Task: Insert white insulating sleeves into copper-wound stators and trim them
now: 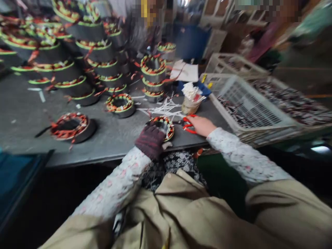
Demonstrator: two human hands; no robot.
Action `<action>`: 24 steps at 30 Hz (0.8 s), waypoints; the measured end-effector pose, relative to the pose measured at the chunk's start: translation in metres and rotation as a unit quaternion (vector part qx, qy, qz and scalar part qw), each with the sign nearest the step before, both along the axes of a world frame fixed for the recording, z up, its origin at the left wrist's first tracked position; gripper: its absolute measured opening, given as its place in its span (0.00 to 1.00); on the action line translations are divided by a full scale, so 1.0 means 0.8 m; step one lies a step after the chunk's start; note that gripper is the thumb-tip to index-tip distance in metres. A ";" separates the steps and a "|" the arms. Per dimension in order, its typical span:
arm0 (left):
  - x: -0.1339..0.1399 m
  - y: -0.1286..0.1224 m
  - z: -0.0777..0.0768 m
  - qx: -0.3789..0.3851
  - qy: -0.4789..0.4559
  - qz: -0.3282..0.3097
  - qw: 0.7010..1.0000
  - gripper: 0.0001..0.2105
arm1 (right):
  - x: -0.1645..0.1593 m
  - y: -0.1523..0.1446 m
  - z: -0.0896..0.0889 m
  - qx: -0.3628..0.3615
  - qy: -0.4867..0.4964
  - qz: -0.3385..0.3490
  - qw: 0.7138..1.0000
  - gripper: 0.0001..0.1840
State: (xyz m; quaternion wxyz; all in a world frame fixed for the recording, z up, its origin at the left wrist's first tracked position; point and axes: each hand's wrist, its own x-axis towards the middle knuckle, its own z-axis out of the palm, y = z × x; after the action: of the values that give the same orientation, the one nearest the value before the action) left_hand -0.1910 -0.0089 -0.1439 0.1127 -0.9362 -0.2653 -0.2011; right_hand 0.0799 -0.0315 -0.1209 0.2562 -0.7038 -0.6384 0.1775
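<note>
My left hand (pixel 150 141), in a dark maroon knit glove, is closed on the near left rim of a motor stator (pixel 170 130) at the table's front edge. Red, yellow-green and white bits show on this ring's windings; the glove covers part of it. Bare fingers of my right hand (pixel 203 125) are wrapped round the red handles of a pair of scissors (pixel 188 131). Their dark blades point left at the stator's right side, and the picture is too blurred to tell whether they touch it. White strips (pixel 166 108) lie scattered just behind the stator.
Two single stators (pixel 89 133) (pixel 121 106) sit to the left on the grey table (pixel 114 145). Tall stacks of stators (pixel 75 86) stand behind them. A cup of white strips (pixel 190 105) is near my right hand. White plastic baskets (pixel 261 126) holding small dark pieces are on the right.
</note>
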 end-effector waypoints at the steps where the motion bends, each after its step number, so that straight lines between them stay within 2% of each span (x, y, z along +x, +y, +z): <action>1: -0.003 0.001 0.003 -0.037 0.032 0.005 0.999 0.19 | 0.001 0.002 -0.002 -0.028 -0.022 0.006 0.999 0.20; 3: -0.009 0.004 0.009 -0.088 0.070 0.015 0.994 0.20 | 0.000 0.003 -0.004 -0.100 -0.129 0.025 0.986 0.30; 4: -0.012 0.005 0.011 -0.105 0.082 0.013 0.991 0.21 | -0.002 0.000 -0.004 -0.132 -0.201 0.036 0.970 0.34; 6: -0.017 0.008 0.015 -0.114 0.096 -0.002 0.989 0.24 | -0.008 -0.009 -0.002 -0.161 -0.315 0.053 0.934 0.36; 7: -0.020 0.009 0.016 -0.113 0.100 -0.010 0.989 0.25 | -0.013 -0.014 -0.001 -0.155 -0.332 0.057 0.929 0.35; 10: -0.024 0.012 0.017 -0.101 0.101 -0.027 0.989 0.24 | -0.030 -0.021 -0.001 -0.075 -0.271 0.080 0.956 0.33; 13: -0.025 0.013 0.016 -0.091 0.093 -0.033 0.991 0.24 | -0.050 -0.011 0.001 -0.004 -0.298 0.115 0.948 0.32; 16: -0.025 0.013 0.014 -0.085 0.086 -0.030 0.992 0.24 | -0.058 0.000 0.010 -0.022 -0.363 0.124 0.923 0.29; 19: -0.025 0.012 0.010 -0.077 0.074 -0.027 0.994 0.25 | -0.047 -0.005 0.022 -0.049 -0.358 0.127 0.924 0.27; 21: -0.025 0.012 0.008 -0.075 0.066 -0.033 0.994 0.25 | -0.036 -0.015 0.028 -0.034 -0.342 0.155 0.926 0.27; 24: -0.024 0.012 0.007 -0.072 0.066 -0.038 0.994 0.26 | -0.028 -0.029 0.034 -0.025 -0.373 0.204 0.905 0.30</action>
State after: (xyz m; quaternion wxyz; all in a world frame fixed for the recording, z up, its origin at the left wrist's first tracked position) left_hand -0.2105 0.0010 -0.1387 0.0543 -0.9626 -0.2353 -0.1229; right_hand 0.0573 -0.0544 -0.0935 -0.0600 -0.5790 -0.8124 -0.0332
